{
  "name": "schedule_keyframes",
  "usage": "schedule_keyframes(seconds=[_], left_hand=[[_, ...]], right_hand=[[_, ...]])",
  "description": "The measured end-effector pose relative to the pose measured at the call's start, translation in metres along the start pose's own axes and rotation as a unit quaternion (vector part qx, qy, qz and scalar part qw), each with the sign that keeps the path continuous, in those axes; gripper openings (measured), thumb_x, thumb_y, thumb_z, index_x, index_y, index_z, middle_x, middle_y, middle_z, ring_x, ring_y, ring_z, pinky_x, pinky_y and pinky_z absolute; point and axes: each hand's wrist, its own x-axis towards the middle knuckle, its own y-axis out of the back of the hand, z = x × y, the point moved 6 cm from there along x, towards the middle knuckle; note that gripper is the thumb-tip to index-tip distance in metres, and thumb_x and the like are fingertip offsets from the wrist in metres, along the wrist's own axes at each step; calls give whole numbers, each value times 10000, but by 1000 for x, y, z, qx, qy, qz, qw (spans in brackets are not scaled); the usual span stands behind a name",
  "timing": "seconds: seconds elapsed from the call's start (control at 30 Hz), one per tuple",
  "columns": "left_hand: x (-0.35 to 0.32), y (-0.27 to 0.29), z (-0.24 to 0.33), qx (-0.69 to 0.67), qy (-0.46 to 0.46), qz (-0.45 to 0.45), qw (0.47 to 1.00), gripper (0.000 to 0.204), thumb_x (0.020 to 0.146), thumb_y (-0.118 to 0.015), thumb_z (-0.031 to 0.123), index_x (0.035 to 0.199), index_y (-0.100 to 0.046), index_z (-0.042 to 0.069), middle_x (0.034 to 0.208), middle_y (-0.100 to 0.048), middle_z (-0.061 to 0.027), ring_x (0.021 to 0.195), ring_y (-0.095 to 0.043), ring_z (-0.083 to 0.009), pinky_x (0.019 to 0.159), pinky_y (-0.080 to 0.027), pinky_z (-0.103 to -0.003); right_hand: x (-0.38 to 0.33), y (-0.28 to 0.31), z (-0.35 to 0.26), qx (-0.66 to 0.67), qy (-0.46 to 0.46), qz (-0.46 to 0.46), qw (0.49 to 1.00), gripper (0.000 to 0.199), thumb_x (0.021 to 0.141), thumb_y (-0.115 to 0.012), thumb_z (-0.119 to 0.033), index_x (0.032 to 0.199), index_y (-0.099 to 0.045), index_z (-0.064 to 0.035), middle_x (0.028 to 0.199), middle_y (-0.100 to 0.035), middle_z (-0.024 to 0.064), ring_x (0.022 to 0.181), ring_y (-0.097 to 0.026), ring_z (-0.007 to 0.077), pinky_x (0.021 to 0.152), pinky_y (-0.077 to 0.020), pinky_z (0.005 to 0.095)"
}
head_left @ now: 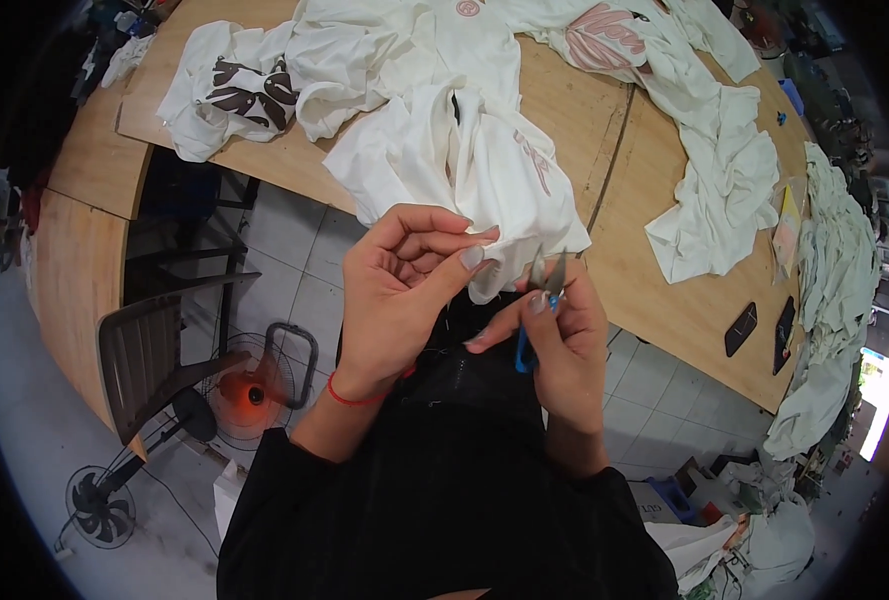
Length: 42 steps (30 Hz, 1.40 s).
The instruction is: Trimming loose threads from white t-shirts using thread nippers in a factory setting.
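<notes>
A white garment (484, 165) with a pink printed mark hangs over the near edge of the table toward me. My left hand (409, 270) pinches its edge between thumb and forefinger, with the other fingers curled in. A red cord circles that wrist. In my right hand (559, 340) is a small pair of thread snips (551, 275) with blue handles; the metal blades point up and stand apart, close beside the cloth. Whether the blades touch the fabric I cannot tell. My right palm hides part of the handles.
More white garments (394, 60) lie across the wooden table (574, 110), one with a dark print (254, 90). Two dark phones (740, 329) rest near its right edge, beside a long pile of pale cloth (834, 260). At left stand a chair (139, 350) and an orange-centred fan (254, 395).
</notes>
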Motion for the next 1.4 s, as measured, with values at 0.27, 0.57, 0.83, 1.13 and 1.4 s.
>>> schedule_keyframes(seconds=[0.27,0.57,0.83,1.13,1.4], left_hand=[[-6,-1,-7,-76,13,7,997,272,1023,-721,-75,1276,-621,-71,1223,-798,-232,1023,-785,-157,899,-637,-270],[-7,-3,-8,-86,29,4,996,268,1025,-720,-72,1276,-627,-62,1224,-798,-235,1003,-788,-153,898,-637,-273],[-6,-4,-6,-81,9,10,997,270,1024,-719,-73,1277,-625,-58,1212,-801,-236,1030,-791,-164,940,-634,-294],[-8,-4,-6,-40,13,10,999,282,1026,-702,-93,1287,-603,-55,1073,-815,-193,1258,-751,-312,1053,-611,-382],[-9,-9,-2,-18,5,5,1000,259,1021,-700,-103,1255,-605,-46,1031,-821,-168,1232,-763,-300,1046,-611,-372]], right_hand=[[4,-27,4,-64,-36,-25,997,175,1153,-524,-94,1225,-583,55,861,-777,183,764,-786,227,693,-621,314],[5,-22,8,-93,-20,-38,995,252,1159,-531,-106,1301,-607,88,778,-722,129,645,-724,174,600,-588,295],[5,-22,7,-54,-19,-11,998,192,1152,-572,-106,1228,-649,53,753,-709,73,629,-688,107,578,-550,252],[5,-19,11,-70,11,24,997,189,1147,-591,-108,1206,-674,51,755,-705,64,619,-669,94,553,-522,232],[3,-20,6,-107,42,52,992,197,1153,-558,-128,1173,-649,46,727,-702,106,579,-652,136,542,-511,260]])
